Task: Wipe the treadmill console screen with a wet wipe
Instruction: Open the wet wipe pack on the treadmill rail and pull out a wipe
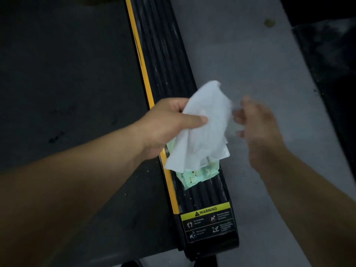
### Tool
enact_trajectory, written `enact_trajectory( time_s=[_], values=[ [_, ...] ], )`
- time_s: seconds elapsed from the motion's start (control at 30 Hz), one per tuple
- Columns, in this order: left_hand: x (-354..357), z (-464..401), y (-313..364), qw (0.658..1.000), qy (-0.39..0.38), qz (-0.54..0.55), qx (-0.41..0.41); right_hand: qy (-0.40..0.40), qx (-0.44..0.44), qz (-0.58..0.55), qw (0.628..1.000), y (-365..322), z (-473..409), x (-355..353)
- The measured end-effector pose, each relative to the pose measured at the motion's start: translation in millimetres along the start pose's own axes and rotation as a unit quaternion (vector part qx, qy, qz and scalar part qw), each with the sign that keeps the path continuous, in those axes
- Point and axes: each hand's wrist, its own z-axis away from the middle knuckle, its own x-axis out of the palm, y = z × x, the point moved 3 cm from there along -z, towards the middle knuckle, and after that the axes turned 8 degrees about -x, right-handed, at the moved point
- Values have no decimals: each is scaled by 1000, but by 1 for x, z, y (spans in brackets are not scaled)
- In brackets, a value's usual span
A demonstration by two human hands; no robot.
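My left hand (167, 124) holds a white wet wipe (204, 128) pinched between thumb and fingers, hanging above the treadmill's black side rail (163, 54). Under the wipe a pale green wipe packet (196, 175) lies on the rail, partly hidden by the wipe. My right hand (258, 124) is blurred, just right of the wipe, fingers loose and holding nothing. The console screen is not in view.
The dark treadmill belt (67, 74) fills the left, edged by a yellow stripe (142, 60). A yellow warning label (208, 222) sits at the rail's near end. Grey floor (240, 54) lies to the right, with a dark object (331, 64) at the far right.
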Motion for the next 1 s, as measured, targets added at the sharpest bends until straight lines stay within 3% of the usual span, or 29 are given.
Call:
enact_trajectory(
  time_s=[0.13,0.2,0.23,0.27,0.33,0.4,0.47,0.53,0.57,0.63,0.67,0.7,0.73,0.77,0.83,1.0],
  values=[
    [-23,4,-5,997,43,61,-21,-120,95,163,975,57,19,14],
    [-33,5,-5,995,66,74,-20,-129,36,154,979,59,37,20],
    [-37,6,-4,994,74,79,-18,-148,-35,196,969,55,49,24],
    [-40,8,-3,993,78,85,-15,-165,-127,274,939,51,59,29],
    [-46,11,-1,992,82,93,-13,-183,-274,439,836,55,76,40],
    [-49,15,0,992,78,99,-13,-227,-287,520,772,70,85,52],
    [-50,19,-2,991,69,110,-15,-251,-270,548,751,77,88,59],
    [-49,22,-4,991,52,121,-22,-221,-285,533,765,75,87,62],
    [-48,24,-5,991,36,129,-30,-194,-266,484,811,67,83,62],
    [-44,29,-6,988,-13,147,-53,-154,-75,208,963,43,72,58],
    [-42,33,-7,986,-37,147,-66,-170,74,16,983,34,70,59],
    [-40,35,-8,986,-55,137,-76,-211,181,-146,950,24,71,62],
    [-39,37,-9,986,-69,123,-83,-246,218,-241,913,17,72,61],
    [-38,38,-11,987,-76,113,-87,-262,210,-274,901,12,72,58],
    [-39,40,-13,988,-61,111,-86,-235,167,-270,919,4,73,48],
    [-53,43,-14,995,65,76,-9,-97,99,-204,969,-6,66,20]
  ],
)
